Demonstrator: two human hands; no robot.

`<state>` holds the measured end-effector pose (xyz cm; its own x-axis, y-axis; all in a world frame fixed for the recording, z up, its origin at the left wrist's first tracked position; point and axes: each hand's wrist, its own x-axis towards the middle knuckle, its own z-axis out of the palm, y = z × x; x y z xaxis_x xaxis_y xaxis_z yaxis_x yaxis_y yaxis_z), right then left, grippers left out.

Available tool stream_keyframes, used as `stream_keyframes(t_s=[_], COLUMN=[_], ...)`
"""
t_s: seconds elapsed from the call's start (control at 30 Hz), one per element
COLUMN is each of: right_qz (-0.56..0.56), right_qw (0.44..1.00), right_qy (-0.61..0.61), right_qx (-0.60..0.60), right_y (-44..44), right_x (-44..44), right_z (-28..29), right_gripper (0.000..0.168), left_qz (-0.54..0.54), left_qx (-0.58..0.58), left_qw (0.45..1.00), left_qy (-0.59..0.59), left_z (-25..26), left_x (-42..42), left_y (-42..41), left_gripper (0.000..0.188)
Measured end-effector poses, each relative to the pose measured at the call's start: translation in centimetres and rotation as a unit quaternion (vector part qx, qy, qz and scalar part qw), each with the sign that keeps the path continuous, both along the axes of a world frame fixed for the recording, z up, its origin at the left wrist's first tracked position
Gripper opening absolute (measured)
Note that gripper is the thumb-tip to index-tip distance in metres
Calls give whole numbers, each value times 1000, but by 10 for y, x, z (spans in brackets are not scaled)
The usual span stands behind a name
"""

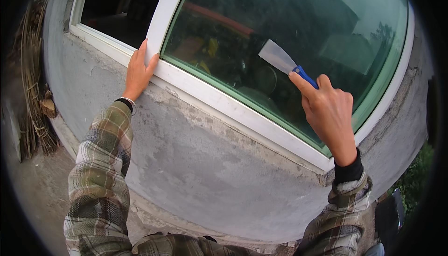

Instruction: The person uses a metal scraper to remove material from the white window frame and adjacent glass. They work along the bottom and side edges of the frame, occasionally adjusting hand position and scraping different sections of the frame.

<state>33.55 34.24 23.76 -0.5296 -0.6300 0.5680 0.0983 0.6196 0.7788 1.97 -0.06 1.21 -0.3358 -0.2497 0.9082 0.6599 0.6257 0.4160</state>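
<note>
My right hand [329, 114] grips the blue handle of a putty knife [278, 57], its forefinger laid along the tool near the blade. The broad metal blade points up and left over the green-tinted window pane [231, 42]; whether it touches the glass I cannot tell. Over at the left, my left hand [138, 72] rests with fingers apart on the white window frame [224, 100], where the upright meets the bottom rail. It holds no tool. The glass carries reflections and small pale specks.
Beneath the frame runs a grey cement wall [210, 172] with a rough ledge. The left window section [119, 10] looks dark inside. A bundle of tied sticks [33, 91] leans at far left, beside a cut log [48, 107]. Green plants [416, 175] grow at lower right.
</note>
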Motion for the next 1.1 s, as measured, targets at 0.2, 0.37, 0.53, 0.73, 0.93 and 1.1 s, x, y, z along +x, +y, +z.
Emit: stream_keyframes(t_s=[0.2,0.37,0.53,0.73,0.93,1.1], right_qz=[107,200,197,239,304,357], right_qw=[994,955,897,849,810,773], right_qy=[-26,-79,-91,-60,-156,-215], right_qx=[-14,-206,-385,-467,-476,-479], right_y=[-58,-48,2,-1,-63,-74], right_x=[-85,-70,-33,-19,-16,-6], right_z=[-22,-86,-171,-222,-253,-267], right_gripper=[36,44,55,65,75,72], left_qz=[-18,-21,99,-313,-544,-543], left_qx=[-1,5,-7,135,381,416], left_qw=[1000,1000,995,936,711,684], left_qy=[-20,-19,13,-83,-232,-254], left_z=[5,0,1,-33,-68,-55], left_x=[-1,0,16,184,268,275], left_y=[10,-1,3,130,179,155], left_gripper=[68,67,64,55,39,20])
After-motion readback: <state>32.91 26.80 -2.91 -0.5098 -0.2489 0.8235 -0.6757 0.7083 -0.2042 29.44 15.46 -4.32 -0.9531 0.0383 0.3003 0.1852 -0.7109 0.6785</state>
